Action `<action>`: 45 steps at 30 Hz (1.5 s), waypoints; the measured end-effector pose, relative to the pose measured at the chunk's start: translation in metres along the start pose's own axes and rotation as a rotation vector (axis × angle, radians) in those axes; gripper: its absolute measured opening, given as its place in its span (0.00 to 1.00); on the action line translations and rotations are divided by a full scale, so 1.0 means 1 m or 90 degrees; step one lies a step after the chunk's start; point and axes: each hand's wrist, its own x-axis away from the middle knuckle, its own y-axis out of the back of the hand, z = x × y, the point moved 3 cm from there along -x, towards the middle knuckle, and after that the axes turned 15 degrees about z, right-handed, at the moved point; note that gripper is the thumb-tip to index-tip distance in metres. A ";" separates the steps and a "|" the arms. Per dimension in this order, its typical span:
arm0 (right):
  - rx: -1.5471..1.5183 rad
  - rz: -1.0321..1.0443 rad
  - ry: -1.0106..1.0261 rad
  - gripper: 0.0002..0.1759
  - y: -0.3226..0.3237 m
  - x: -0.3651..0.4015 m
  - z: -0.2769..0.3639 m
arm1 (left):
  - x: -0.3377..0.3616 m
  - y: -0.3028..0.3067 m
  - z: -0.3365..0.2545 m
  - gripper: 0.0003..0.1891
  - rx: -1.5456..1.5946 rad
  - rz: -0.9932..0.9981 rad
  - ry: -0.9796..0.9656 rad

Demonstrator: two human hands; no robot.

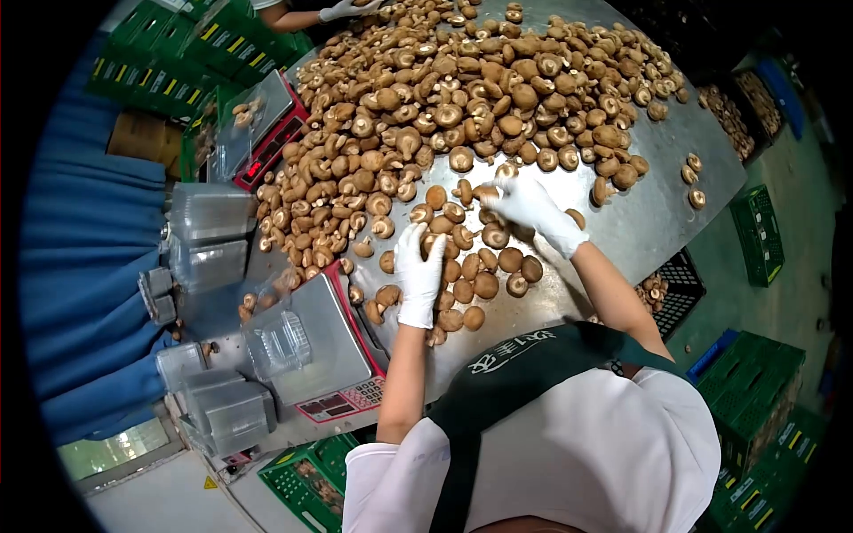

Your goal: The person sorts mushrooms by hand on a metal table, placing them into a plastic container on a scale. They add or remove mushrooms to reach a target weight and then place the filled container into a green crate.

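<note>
Brown mushrooms [511, 124] lie in a large heap on the metal table [569, 289], with a smaller group [486, 285] between and below my hands. My left hand [419, 271], in a white glove, has its fingers apart at the left side of that small group, over some mushrooms. My right hand [530, 209], also gloved in white, reaches in from the right. Its fingers close on a mushroom [485, 192] at the top of the small group. A clear plastic box [281, 342] sits on the red-edged scale [324, 333] to the left.
Stacked clear boxes [209, 222] stand at the left beside a second scale [277, 138]. Another person's gloved hand [349, 10] is at the top. Green crates [751, 386] stand at the lower right. A black crate [680, 289] is by the table's right edge.
</note>
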 end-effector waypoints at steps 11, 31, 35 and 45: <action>0.033 -0.089 0.180 0.30 -0.044 -0.072 -0.023 | 0.024 -0.044 0.008 0.31 -0.197 0.097 -0.040; 0.285 0.006 0.082 0.16 -0.071 -0.064 0.003 | 0.041 -0.004 0.001 0.28 0.198 -0.085 -0.011; 0.236 0.040 0.048 0.19 -0.058 -0.070 0.022 | 0.045 -0.004 0.012 0.30 0.297 -0.098 0.012; -0.484 0.124 0.198 0.24 -0.052 0.003 -0.013 | 0.037 -0.001 -0.028 0.28 0.558 -0.003 0.011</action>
